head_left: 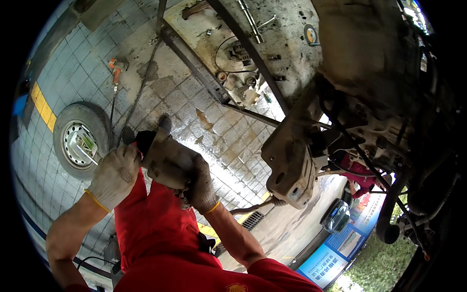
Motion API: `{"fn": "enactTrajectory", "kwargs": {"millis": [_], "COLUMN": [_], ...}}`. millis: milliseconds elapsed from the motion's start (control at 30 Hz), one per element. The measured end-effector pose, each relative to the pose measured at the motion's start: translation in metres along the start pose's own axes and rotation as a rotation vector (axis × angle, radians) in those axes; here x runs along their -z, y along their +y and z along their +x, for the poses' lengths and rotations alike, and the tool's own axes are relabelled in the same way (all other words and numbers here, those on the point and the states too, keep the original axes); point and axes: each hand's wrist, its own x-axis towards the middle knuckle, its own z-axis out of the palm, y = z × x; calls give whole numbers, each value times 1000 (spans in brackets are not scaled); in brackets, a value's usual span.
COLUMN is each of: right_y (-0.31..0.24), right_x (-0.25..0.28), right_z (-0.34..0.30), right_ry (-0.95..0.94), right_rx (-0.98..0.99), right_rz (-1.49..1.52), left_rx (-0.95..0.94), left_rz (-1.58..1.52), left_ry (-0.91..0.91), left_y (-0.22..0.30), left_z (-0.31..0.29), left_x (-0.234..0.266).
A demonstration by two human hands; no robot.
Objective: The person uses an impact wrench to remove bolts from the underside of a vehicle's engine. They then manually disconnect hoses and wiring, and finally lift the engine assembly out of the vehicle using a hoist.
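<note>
Both my hands wear dirty white work gloves and come up from the lower edge with bare forearms. Between them I hold a grimy, greyish metal car part [165, 158] with a dark round end at its upper left. My left hand [114, 175] grips the part's left side, next to that dark end. My right hand [202, 185] wraps around its right and lower side. Beneath the hands is my red work clothing [160, 233].
A wheel with a tyre [80, 141] lies on the wet tiled floor at left. An orange-handled tool [116, 65] lies farther back. A dirty steel-framed bench [243, 39] carries tools and small parts. Grimy suspension parts of a raised car [292, 155] hang at right.
</note>
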Motion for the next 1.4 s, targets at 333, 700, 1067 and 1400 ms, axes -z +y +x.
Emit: {"fn": "enactTrajectory", "kwargs": {"millis": [333,700,1067,1400], "right_y": [-26,-68,-234,-356], "right_x": [2,-5,16,11], "right_z": [12,46,207,368], "right_ry": [-25,76,167,518], "right_rx": [-48,174,511,728], "right_rz": [-96,-64,-285,-452], "left_rx": [-24,123,362,868], "left_rz": [62,-133,-225,-295], "left_ry": [35,177,-202,-843], "left_y": [-8,-20,-52,-45], "left_z": [40,85,-21,-253], "left_x": [4,-43,-94,-218]}}
